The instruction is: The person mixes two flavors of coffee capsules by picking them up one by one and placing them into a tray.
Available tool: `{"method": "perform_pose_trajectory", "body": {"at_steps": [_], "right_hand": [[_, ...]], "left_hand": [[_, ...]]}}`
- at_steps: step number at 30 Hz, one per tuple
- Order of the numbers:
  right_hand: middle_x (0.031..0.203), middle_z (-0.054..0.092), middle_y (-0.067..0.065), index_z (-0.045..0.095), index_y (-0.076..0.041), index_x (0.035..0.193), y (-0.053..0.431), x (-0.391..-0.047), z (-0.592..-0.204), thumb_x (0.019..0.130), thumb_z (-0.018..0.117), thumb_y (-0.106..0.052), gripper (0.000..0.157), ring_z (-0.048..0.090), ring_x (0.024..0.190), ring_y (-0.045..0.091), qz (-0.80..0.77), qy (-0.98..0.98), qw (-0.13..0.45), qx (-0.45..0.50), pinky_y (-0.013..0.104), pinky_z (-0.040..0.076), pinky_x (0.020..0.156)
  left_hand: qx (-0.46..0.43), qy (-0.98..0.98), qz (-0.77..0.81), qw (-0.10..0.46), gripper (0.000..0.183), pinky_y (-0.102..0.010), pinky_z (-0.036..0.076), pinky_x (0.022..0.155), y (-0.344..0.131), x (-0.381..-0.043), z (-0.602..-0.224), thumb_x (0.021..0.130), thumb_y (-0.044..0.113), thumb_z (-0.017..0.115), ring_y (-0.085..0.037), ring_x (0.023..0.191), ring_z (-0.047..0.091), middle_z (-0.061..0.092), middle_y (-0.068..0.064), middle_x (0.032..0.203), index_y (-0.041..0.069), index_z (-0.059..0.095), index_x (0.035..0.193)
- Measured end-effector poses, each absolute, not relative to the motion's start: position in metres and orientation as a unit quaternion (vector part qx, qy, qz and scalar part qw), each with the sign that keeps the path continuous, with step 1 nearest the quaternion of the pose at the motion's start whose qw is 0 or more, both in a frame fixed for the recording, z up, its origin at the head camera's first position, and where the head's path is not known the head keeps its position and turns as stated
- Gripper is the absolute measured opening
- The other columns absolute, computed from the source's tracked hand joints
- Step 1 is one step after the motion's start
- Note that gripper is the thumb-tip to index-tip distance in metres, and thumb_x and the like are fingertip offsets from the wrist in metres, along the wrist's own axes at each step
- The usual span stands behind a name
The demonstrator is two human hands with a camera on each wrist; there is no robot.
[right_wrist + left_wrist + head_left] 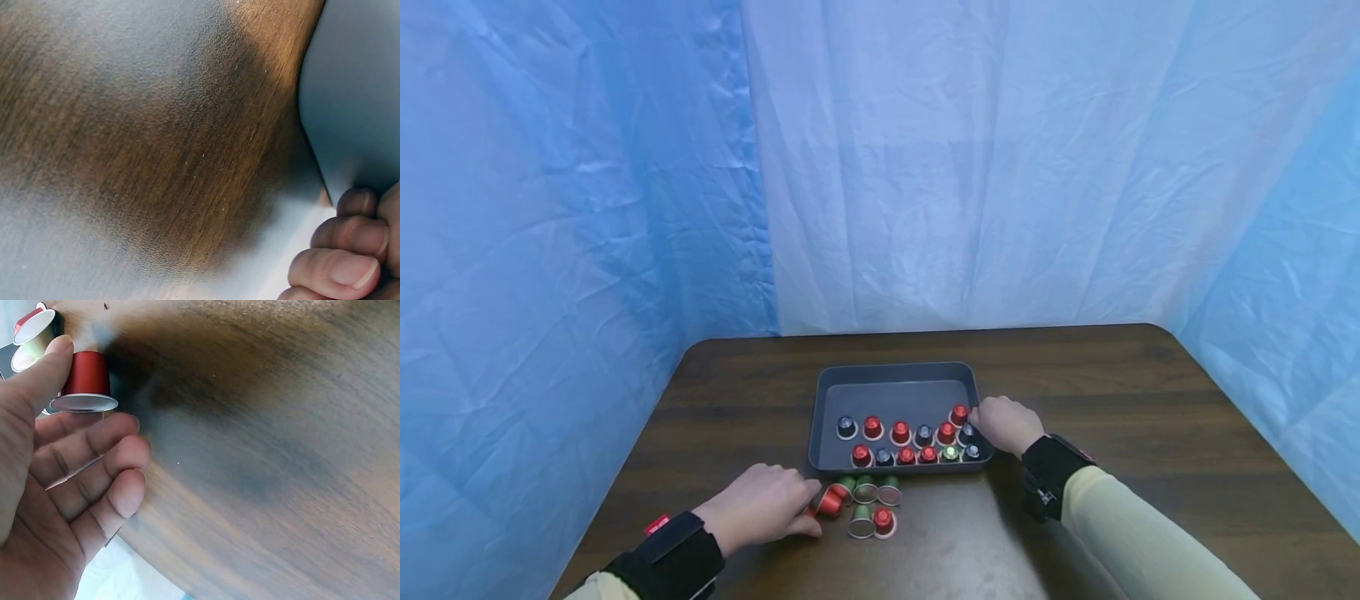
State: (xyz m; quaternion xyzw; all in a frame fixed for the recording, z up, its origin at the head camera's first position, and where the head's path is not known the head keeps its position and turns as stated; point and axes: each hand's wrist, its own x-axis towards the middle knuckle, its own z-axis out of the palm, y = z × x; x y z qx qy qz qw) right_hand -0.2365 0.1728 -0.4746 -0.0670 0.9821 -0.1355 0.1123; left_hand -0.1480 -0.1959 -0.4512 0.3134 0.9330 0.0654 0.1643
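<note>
My left hand [767, 506] is low over the table in front of the tray's left corner. Its thumb and index finger lie around a red coffee capsule [87, 376], with the other fingers loosely bent below. Beside it is a small heap of red and green capsules [862, 522], several on their sides. The right hand [1009, 425] is at the right rim of the dark grey tray [895, 393], fingers curled. Its fingertips are right at a red capsule [958, 415] in the tray; the thumb is hidden in the right wrist view.
Two rows of red, dark blue and green capsules [900, 432] stand along the tray's near side. The tray is on a dark wooden table [1120, 400]. Blue and white sheets [985, 167] hang behind the table and at both sides.
</note>
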Motion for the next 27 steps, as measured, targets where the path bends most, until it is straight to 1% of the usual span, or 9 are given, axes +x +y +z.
{"method": "perform_pose_trajectory", "body": {"at_steps": [6,10,14,18,22,27], "right_hand": [[0.075,0.061,0.003,0.073,-0.004,0.098,0.173,-0.2367,-0.474,0.103,0.06,-0.025,0.024,0.058,0.067,0.018,-0.121,0.983,0.107,-0.086,0.037,0.053,0.064],[0.074,0.061,0.003,0.073,-0.005,0.097,0.1736,-0.2367,-0.4748,0.103,0.06,-0.025,0.024,0.058,0.066,0.018,-0.124,0.983,0.107,-0.087,0.037,0.053,0.064],[0.074,0.061,0.003,0.073,-0.004,0.097,0.1737,-0.237,-0.4755,0.104,0.059,-0.026,0.026,0.058,0.066,0.018,-0.126,0.983,0.107,-0.082,0.037,0.052,0.063],[0.076,0.062,0.003,0.073,-0.004,0.098,0.1736,-0.2371,-0.4755,0.103,0.06,-0.025,0.025,0.058,0.067,0.018,-0.12,0.983,0.103,-0.088,0.038,0.054,0.064],[0.075,0.062,0.003,0.073,-0.005,0.097,0.1738,-0.2371,-0.4758,0.103,0.06,-0.024,0.024,0.058,0.067,0.018,-0.121,0.983,0.101,-0.089,0.038,0.053,0.064],[0.073,0.06,0.003,0.073,-0.005,0.095,0.1741,-0.2366,-0.4769,0.103,0.059,-0.024,0.025,0.057,0.065,0.018,-0.127,0.983,0.098,-0.087,0.036,0.051,0.062]], "left_hand": [[0.318,0.931,0.069,0.165,0.028,-0.024,0.042,0.054,-0.1953,-0.1467,-0.45,0.087,0.045,0.08,-0.002,0.057,0.05,0.053,0.014,0.068,0.02,0.068,0.094],[0.324,0.93,0.063,0.163,0.024,-0.024,0.042,0.055,-0.1954,-0.1463,-0.4493,0.088,0.042,0.079,-0.002,0.059,0.049,0.053,0.014,0.071,0.022,0.067,0.094],[0.327,0.929,0.053,0.166,0.021,-0.025,0.042,0.057,-0.1959,-0.1471,-0.4507,0.089,0.038,0.08,-0.003,0.061,0.049,0.052,0.013,0.076,0.024,0.068,0.098],[0.324,0.929,0.05,0.171,0.021,-0.025,0.042,0.056,-0.1974,-0.1471,-0.4519,0.088,0.035,0.08,-0.003,0.061,0.049,0.051,0.012,0.078,0.025,0.069,0.103],[0.323,0.928,0.056,0.174,0.021,-0.025,0.043,0.057,-0.1988,-0.1467,-0.4527,0.088,0.029,0.081,-0.003,0.062,0.049,0.049,0.011,0.083,0.027,0.07,0.105],[0.326,0.924,0.083,0.181,0.02,-0.023,0.046,0.062,-0.2003,-0.1461,-0.4529,0.089,0.017,0.08,-0.002,0.068,0.052,0.048,0.009,0.093,0.025,0.072,0.105]]}}
